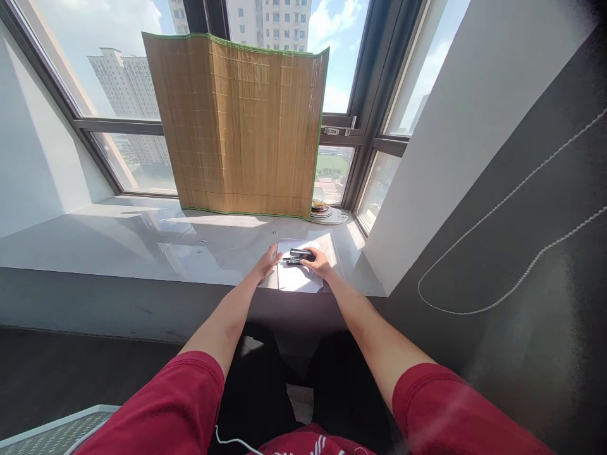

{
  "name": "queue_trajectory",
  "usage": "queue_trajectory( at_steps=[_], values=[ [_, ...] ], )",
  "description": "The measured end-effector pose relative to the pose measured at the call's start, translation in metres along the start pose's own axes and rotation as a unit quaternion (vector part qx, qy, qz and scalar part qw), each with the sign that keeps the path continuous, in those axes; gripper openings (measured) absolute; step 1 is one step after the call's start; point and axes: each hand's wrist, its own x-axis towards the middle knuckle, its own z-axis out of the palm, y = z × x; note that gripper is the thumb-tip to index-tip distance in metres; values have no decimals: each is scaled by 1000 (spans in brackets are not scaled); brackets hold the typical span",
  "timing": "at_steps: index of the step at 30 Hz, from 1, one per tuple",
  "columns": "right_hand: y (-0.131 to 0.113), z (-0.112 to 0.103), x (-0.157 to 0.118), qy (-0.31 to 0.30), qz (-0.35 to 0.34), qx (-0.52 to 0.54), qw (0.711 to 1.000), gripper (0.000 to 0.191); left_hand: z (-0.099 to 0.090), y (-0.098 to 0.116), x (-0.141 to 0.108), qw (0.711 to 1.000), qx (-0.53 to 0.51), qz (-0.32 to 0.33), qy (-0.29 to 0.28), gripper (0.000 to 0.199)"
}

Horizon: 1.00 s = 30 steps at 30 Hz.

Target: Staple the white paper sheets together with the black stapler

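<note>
On the sill, close to its front edge, lie white sheets of paper [300,279] in bright sun. A black and silver stapler [298,253] is over the upper part of the sheets, its nose pointing left. My right hand [321,262] is closed around the stapler's right end. At the left edge of the sheets, my left hand [268,261] is closed, thumb towards the stapler; it seems to pinch the paper, though the fingertips are small and partly washed out by light.
A bamboo mat [246,126] with green edging stands against the window behind the sill [118,243]. Stacked plates [322,213] sit at its right foot. A beaded blind cord [493,215] hangs at the right. A pale green basket [61,433] is at the lower left.
</note>
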Motion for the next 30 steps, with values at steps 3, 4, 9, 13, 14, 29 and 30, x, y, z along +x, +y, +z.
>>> queue_trajectory(
  at_steps=[3, 4, 9, 13, 14, 29, 30],
  values=[
    [-2, 0, 0, 2, -3, -21, 1000, 25, -5, 6, 4, 993, -104, -41, 43, 63],
    [-2, 0, 0, 5, -2, -22, 1000, 22, -6, 7, 5, 988, -135, -52, 61, 64],
    [-3, 0, -3, 13, 6, -34, 999, 26, 6, 8, -9, 935, -330, -55, 115, 100],
    [-4, 1, -7, -5, -13, -25, 1000, 22, 31, 4, -25, 902, -408, -68, 122, 106],
    [-4, 1, -8, -11, -21, -27, 999, 21, 35, 4, -27, 899, -412, -81, 126, 105],
    [-34, 5, -23, -62, -268, -187, 943, 53, 35, 6, -18, 952, -272, -89, 110, 115],
    [-35, 4, -23, -59, -274, -196, 940, 54, 34, 5, -18, 967, -221, -76, 104, 112]
  ],
)
